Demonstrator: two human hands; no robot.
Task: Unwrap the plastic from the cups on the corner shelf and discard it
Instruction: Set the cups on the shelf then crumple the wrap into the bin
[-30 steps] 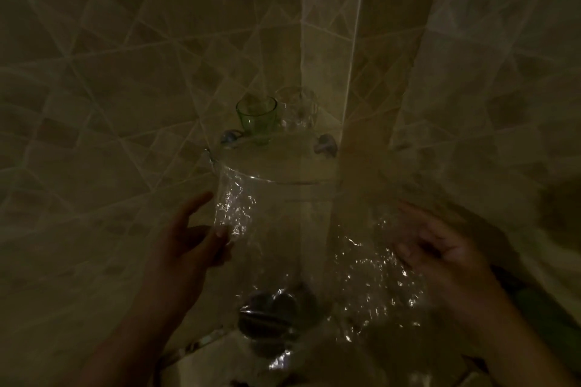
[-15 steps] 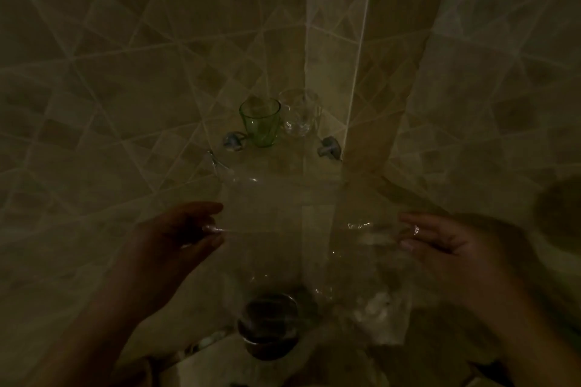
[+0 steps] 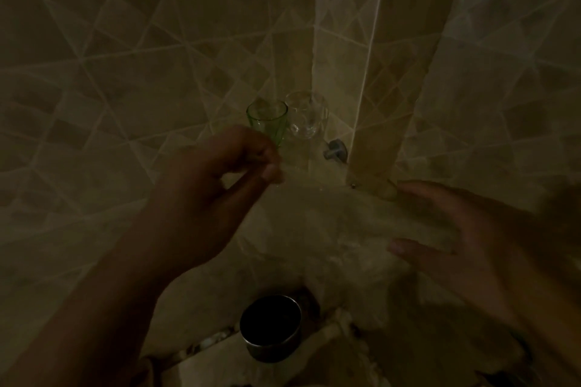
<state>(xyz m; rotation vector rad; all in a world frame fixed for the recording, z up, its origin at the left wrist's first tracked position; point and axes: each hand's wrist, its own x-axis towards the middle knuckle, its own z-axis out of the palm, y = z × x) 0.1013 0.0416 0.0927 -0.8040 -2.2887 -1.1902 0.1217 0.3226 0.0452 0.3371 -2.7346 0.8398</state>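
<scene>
The tiled walls (image 3: 132,66) meet in a dim corner and fill most of the view. A sheet of clear plastic (image 3: 339,223) stretches between the two hands below the corner shelf (image 3: 301,163); it is faint and blurred, and its edges cannot be traced fully. The left hand (image 3: 204,195) is raised in front of the shelf, with thumb and fingertips pinched together on the left edge of the plastic, just beside the green cup. The right hand (image 3: 465,248) is blurred, with fingers spread wide and the palm toward the plastic; whether it grips the sheet cannot be determined. A dark metal cup (image 3: 271,333) stands low in the view, under the plastic. On the glass shelf, the green cup (image 3: 267,122) and the clear cup (image 3: 306,118) stand upright, side by side and touching. A metal bracket (image 3: 335,150) fixes the shelf to the wall at the right.
</scene>
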